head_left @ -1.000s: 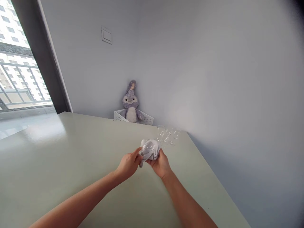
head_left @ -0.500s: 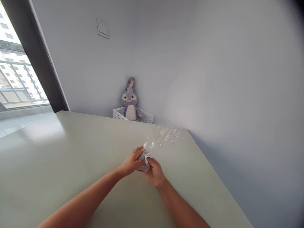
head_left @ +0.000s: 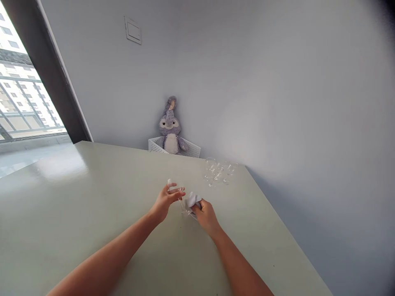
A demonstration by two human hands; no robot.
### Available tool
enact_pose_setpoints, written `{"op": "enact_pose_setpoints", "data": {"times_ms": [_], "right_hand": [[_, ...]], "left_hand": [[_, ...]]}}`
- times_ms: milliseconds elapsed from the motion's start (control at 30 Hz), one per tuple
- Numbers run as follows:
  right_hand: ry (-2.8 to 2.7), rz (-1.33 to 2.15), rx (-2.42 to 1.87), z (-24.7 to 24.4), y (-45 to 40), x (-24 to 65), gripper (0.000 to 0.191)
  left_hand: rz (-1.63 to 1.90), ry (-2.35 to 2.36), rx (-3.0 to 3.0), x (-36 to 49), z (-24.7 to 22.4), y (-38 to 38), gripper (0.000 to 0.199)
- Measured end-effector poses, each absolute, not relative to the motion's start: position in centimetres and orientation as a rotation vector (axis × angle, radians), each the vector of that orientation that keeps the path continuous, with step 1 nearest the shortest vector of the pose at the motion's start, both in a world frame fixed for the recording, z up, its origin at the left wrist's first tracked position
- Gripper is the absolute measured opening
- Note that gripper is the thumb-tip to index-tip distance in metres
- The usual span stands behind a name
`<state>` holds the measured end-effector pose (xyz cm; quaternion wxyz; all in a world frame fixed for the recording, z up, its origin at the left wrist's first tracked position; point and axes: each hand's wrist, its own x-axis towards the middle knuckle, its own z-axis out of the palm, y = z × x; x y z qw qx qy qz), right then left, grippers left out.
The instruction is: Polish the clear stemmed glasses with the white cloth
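Observation:
My left hand (head_left: 163, 204) is curled round the bowl of a clear wine glass (head_left: 178, 183), with the fingers bent over its far side. The glass leans, and its stem runs down toward my other hand. Bunched in my right hand (head_left: 207, 214) is a white cloth (head_left: 191, 199), pinched between thumb and fingers. The cloth lies close against the lower part of the glass. The glass's foot is faint, so I cannot tell whether the cloth wraps it.
Several clear stemmed glasses (head_left: 211, 164) stand near the far right corner of the pale table (head_left: 123, 193). Behind the far edge, a plush rabbit (head_left: 170, 127) sits in a white perforated basket (head_left: 193, 150). A wall (head_left: 293, 123) borders the right side.
My left hand has shifted left and up with the glass, which now tilts left. The right hand and cloth have parted slightly from it. The view has moved a little.

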<state>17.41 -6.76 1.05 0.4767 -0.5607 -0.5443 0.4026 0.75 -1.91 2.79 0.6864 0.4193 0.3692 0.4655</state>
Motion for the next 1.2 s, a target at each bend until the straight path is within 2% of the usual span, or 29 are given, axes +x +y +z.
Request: {"op": "enact_pose_setpoints", "data": {"times_ms": [133,200,267,367,467,600,733,867,1067,1200], "right_hand": [[-1.355,0.769,-1.443,1.2,-6.7,18.1,0.025],[-1.562,0.571,-1.363,1.6,-7.3,17.3,0.027],[-1.86,0.308,-1.285,1.7,-8.0,16.0,0.039],[-2.112,-0.052,-1.307,1.0,-8.5,14.6,0.042],[-2.083,-0.168,-1.345,-0.1,-8.1,14.8,0.037],[-1.838,0.15,-1.285,-0.5,-7.5,15.8,0.046],[-1.383,0.692,-1.245,0.1,-7.4,14.9,0.046],[-1.087,0.983,-1.173,0.2,-7.5,13.6,0.037],[-0.794,1.379,-1.09,0.0,-8.0,13.1,0.045],[-1.049,1.427,-1.184,0.0,-8.4,13.2,0.046]], "left_hand": [[1.149,0.832,0.687,-0.1,2.5,-0.6,0.043],[1.16,0.856,0.569,-0.1,2.2,-0.3,0.031],[1.08,0.874,0.486,0.3,1.7,-0.5,0.017],[0.922,0.82,0.4,1.4,1.2,-1.7,0.019],[0.942,0.732,0.353,2.4,1.4,-3.0,0.017],[1.101,0.691,0.401,3.3,2.1,-4.4,0.008],[1.304,0.743,0.555,3.7,2.4,-5.4,0.027],[1.356,0.911,0.959,3.6,2.5,-5.6,0.044],[1.456,1.043,1.493,3.0,1.8,-4.8,0.036],[1.584,1.064,1.601,1.9,1.9,-3.5,0.028]]}}
